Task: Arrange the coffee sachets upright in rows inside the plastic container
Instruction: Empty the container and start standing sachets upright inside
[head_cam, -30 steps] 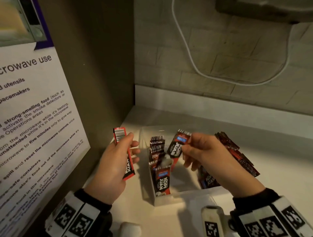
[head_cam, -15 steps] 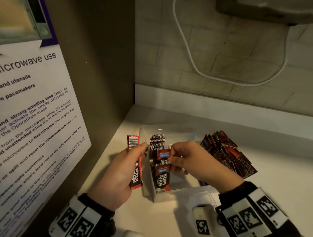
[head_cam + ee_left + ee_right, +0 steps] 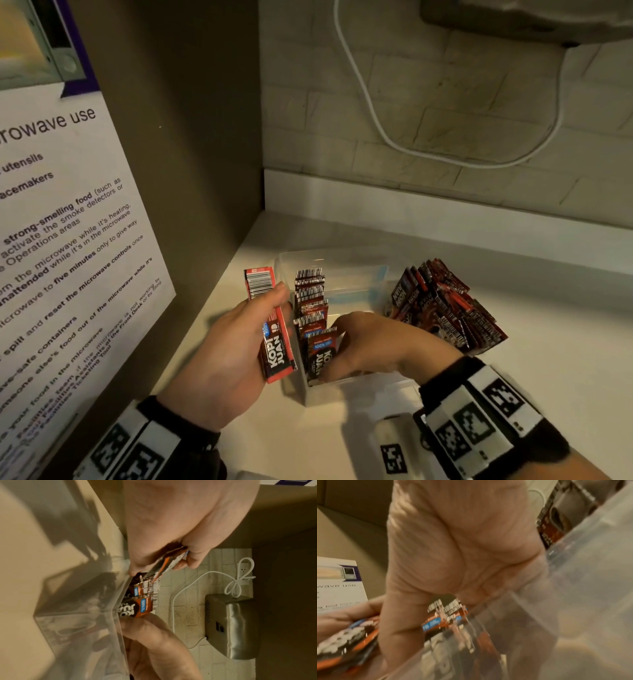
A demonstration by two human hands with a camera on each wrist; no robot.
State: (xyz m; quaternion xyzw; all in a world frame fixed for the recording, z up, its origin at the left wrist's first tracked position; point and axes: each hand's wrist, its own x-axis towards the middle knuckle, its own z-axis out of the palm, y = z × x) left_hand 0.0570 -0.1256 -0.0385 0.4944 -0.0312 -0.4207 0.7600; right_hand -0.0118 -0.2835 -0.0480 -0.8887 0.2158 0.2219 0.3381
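Head view: a clear plastic container [image 3: 356,274] stands on the white counter [image 3: 548,359] between the hands, and along its left wall a row of coffee sachets [image 3: 310,301] stands upright, barcoded tops up. The right hand [image 3: 373,346] reaches inside, its fingers curled against the nearest sachet [image 3: 320,356]; whether they pinch it or only press it I cannot tell. The left hand [image 3: 219,363], just outside the left wall, grips a red and black held sachet [image 3: 270,325] between thumb and fingers. A loose pile of sachets [image 3: 442,305] lies beyond the right hand. Left wrist view: thumb and fingers clamp the held sachet [image 3: 164,563] above the container's rim [image 3: 120,601]. Right wrist view: blurred, with the palm [image 3: 462,547] over the glossy sachet tops [image 3: 447,609] behind the translucent wall [image 3: 590,574].
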